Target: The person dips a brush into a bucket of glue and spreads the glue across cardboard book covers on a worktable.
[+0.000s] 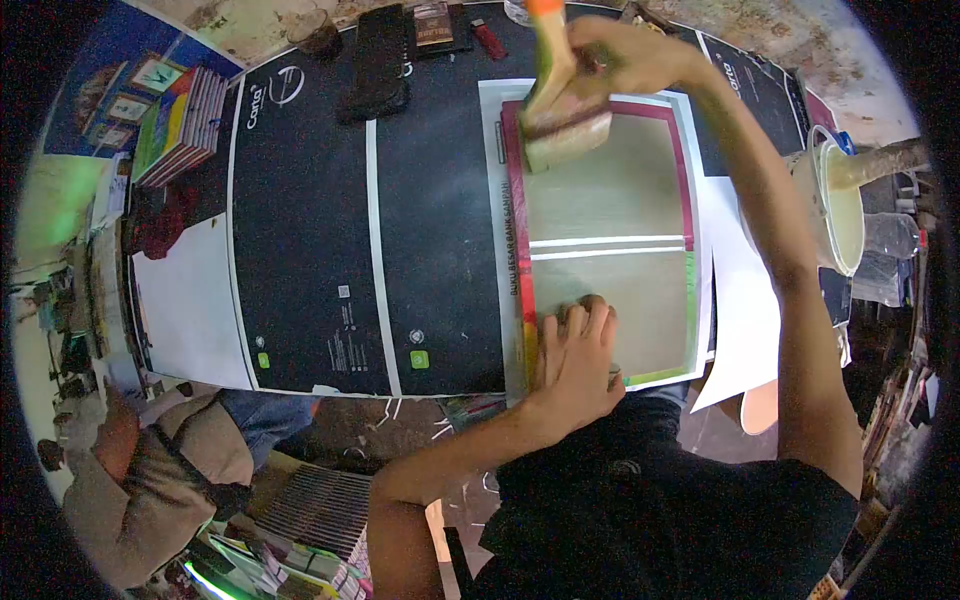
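Observation:
A wide brush (568, 130) with a pale handle and orange tip is in my right hand (630, 62), its bristles on the upper left part of a cover sheet. Slightly blurred, the fingers of that hand wrap round the handle. The sheet (610, 190) has a greyish-green surface, two white strips across its middle and a red, green and yellow border. My left hand (580, 355) lies on its lower left part, fingers spread and pressing flat, holding nothing.
A white bucket (835, 205) stands at the right, with white paper (738, 290) beside it. Black boards (300, 230) cover the table. A dark case (378, 65) and a red lighter (489, 40) lie at the back. Books (185, 125) are stacked left; another person (150, 490) sits lower left.

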Demonstrator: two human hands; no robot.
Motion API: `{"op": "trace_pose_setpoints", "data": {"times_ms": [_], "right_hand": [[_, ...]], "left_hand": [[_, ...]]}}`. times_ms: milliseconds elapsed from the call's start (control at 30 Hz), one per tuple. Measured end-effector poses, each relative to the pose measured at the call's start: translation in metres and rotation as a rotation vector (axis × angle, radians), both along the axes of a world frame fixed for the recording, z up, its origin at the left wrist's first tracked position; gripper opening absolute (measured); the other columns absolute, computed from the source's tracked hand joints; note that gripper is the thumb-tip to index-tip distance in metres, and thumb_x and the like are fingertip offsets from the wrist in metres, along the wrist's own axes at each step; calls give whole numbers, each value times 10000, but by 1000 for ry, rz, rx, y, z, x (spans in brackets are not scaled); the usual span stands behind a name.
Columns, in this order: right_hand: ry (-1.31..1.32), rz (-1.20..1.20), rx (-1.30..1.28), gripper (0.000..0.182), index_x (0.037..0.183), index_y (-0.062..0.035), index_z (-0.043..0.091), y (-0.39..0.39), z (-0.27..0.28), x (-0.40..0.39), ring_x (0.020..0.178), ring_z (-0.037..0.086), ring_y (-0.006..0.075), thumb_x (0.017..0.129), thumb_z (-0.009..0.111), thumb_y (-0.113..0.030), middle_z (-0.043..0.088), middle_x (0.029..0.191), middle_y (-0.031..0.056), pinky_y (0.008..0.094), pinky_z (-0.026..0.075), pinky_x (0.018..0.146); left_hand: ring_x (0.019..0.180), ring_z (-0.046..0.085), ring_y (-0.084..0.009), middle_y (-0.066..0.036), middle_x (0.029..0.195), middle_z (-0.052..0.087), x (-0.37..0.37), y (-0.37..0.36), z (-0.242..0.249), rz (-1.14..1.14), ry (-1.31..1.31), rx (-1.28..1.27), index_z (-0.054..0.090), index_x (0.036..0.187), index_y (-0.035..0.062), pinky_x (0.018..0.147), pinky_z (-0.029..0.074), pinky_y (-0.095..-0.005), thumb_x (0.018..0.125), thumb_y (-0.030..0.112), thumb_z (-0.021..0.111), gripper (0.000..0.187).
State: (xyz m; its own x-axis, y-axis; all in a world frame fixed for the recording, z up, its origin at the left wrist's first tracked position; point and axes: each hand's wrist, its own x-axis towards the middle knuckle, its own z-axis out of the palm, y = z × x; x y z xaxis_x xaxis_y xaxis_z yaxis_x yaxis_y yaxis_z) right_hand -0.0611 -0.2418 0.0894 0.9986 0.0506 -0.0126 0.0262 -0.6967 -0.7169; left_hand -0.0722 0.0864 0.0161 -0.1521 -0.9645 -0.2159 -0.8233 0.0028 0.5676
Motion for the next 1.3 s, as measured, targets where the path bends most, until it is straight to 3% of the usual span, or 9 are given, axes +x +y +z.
{"op": "trace_pose_setpoints", "data": {"times_ms": [33,100,167,200,300,533,767,1200,1300], "right_hand": [[-107,-195,-154,258,1000,17,598,-6,-39,-4,880,616,319,842,656,-177,639,937,192,372,483,777],[46,-366,-618,206,982,-2,621,-18,-44,14,885,625,284,821,670,-120,650,916,156,359,485,806],[-441,-512,-746,240,899,-17,667,-2,-32,12,661,611,219,855,678,-253,664,806,32,363,507,624],[-402,-537,-609,186,958,-15,634,-3,-34,2,896,627,285,801,677,-104,651,921,155,359,486,813],[-566,-377,-505,158,894,-60,606,34,-27,-31,876,587,342,782,631,-169,619,914,158,433,452,784],[33,-165,-470,321,1019,-114,635,132,-22,-123,1007,544,342,704,695,-132,624,1016,124,447,403,889],[-203,-424,-314,202,897,-2,622,137,-8,-132,832,589,394,768,677,-146,617,867,206,456,458,721],[133,-578,-387,209,843,-33,650,97,13,-237,733,627,383,787,683,-231,640,762,208,437,473,638],[-229,-612,-257,259,819,-25,656,124,23,-211,701,637,354,785,689,-280,638,719,195,431,481,635]], "left_hand": [[1146,393,-311,-165,1259,393,0,-1,0,-3,-1,-2,443,1228,-33,870,329,-476,685,340,687,702],[1141,396,-314,-169,1259,392,0,-1,1,-5,-7,0,443,1225,-33,875,327,-480,688,340,684,697],[1142,397,-315,-173,1259,393,2,-1,2,-19,-9,2,440,1228,-33,878,325,-488,691,345,684,700],[1142,397,-315,-175,1259,394,3,-1,2,-21,-9,7,438,1229,-33,880,323,-491,693,348,684,702],[1134,400,-314,-174,1254,399,20,8,6,45,-12,-148,428,1235,-37,867,324,-501,694,361,689,721],[1082,437,-317,-166,1196,444,36,18,11,117,-182,-45,434,1215,-11,822,346,-516,645,439,727,782],[1085,440,-306,-159,1175,452,20,17,25,121,-293,48,465,1154,-20,849,320,-510,638,414,744,730],[1178,472,-312,-131,1259,462,11,11,19,128,-413,145,457,1231,32,908,326,-653,617,546,751,853],[1217,457,-307,-124,1304,448,12,5,16,109,-448,221,456,1247,45,940,308,-671,618,558,748,863]]}}
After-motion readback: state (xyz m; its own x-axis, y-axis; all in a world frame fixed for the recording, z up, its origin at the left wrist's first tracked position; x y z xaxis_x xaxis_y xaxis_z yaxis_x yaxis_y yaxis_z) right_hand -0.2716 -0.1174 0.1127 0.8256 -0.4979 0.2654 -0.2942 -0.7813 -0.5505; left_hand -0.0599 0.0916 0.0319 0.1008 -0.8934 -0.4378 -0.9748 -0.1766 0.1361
